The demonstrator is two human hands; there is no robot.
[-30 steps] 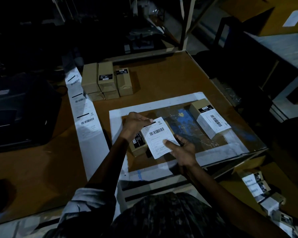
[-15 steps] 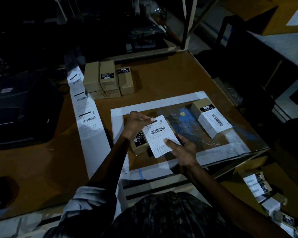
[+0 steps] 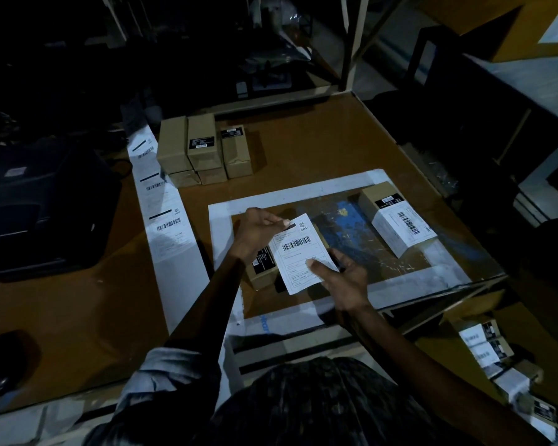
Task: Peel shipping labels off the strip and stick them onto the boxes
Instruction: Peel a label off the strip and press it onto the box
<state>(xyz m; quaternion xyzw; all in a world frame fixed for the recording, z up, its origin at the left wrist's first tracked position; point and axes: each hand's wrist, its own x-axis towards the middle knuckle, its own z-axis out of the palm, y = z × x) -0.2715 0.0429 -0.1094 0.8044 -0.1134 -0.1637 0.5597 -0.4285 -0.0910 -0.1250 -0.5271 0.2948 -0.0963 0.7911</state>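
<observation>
A white shipping label [image 3: 298, 254] with a barcode hangs just above a small brown box [image 3: 262, 267] inside the white-framed work area. My left hand [image 3: 255, 231] pinches the label's top left corner. My right hand [image 3: 342, 278] pinches its lower right edge with the thumb on top. The box is mostly hidden under the label and my hands. A long white label strip [image 3: 166, 217] runs down the table on the left. A second box [image 3: 397, 222] with a label stuck on it lies at the right of the frame.
Several unlabelled brown boxes [image 3: 203, 151] are stacked at the back. A dark printer [image 3: 42, 204] sits at the left. Labelled boxes [image 3: 484, 346] lie low beyond the table's right edge. The white tape frame [image 3: 303, 188] borders the work area.
The label stays held over the box by both hands. It has shifted only slightly; the view has drifted a little.
</observation>
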